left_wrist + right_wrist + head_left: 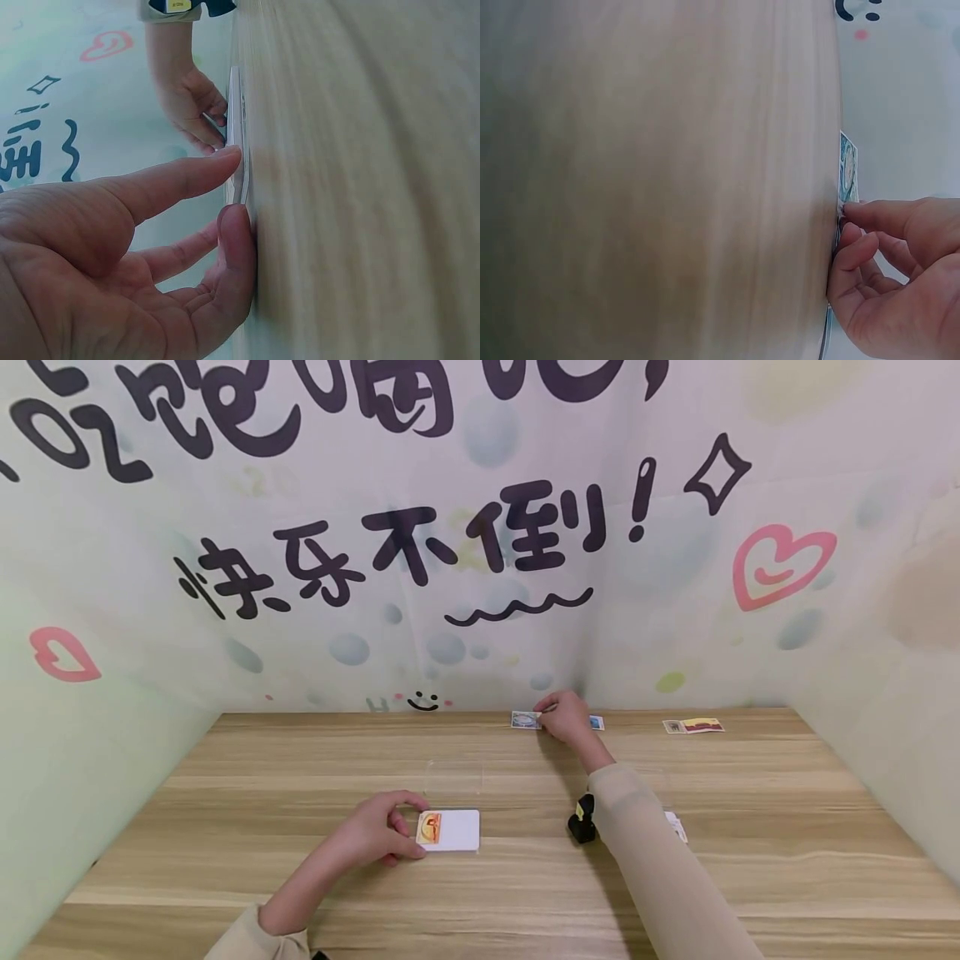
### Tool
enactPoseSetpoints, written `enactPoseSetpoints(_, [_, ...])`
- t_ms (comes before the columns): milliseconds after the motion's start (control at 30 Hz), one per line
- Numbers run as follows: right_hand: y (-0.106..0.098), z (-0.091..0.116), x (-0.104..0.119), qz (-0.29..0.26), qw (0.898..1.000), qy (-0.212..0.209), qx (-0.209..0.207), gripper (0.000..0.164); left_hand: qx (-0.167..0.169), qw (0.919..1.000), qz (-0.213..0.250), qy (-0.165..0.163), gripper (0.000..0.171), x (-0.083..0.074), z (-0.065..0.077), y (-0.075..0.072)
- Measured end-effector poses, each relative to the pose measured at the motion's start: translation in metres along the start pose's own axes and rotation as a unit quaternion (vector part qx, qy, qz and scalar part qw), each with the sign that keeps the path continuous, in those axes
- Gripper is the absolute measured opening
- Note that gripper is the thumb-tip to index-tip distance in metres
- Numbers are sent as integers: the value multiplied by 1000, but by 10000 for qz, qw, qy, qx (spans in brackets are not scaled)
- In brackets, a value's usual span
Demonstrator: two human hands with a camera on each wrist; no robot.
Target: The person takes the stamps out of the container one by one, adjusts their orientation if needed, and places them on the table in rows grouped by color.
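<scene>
On the wooden table, a white card bears an orange stamp-like picture at its left end. My left hand holds this card by its left side, thumb and fingertips at the edge, as the left wrist view also shows. At the back, against the wall, my right hand reaches down among small blue picture slips. One blue slip lies just left of its fingertips, and another shows beyond the hand. In the right wrist view, thumb and forefinger pinch at the edge of a blue-green slip.
Further right along the wall lie a small grey slip and a yellow-and-red one. A clear plastic piece lies behind the white card. White printed slips peek out from behind the right sleeve. A printed cloth wall bounds the table.
</scene>
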State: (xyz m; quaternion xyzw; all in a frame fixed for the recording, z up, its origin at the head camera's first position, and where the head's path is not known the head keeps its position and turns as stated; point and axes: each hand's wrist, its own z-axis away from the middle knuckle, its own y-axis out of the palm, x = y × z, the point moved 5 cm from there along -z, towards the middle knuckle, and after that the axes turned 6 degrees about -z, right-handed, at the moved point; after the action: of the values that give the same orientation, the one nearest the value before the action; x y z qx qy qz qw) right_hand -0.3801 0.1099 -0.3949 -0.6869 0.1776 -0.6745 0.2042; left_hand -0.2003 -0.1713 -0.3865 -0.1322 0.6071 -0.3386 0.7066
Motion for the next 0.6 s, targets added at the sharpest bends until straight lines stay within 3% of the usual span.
enactPoseSetpoints(600, [1,1,-1,363,9993,48,-68,17,-5,10000,15,-7,53,0,0,0])
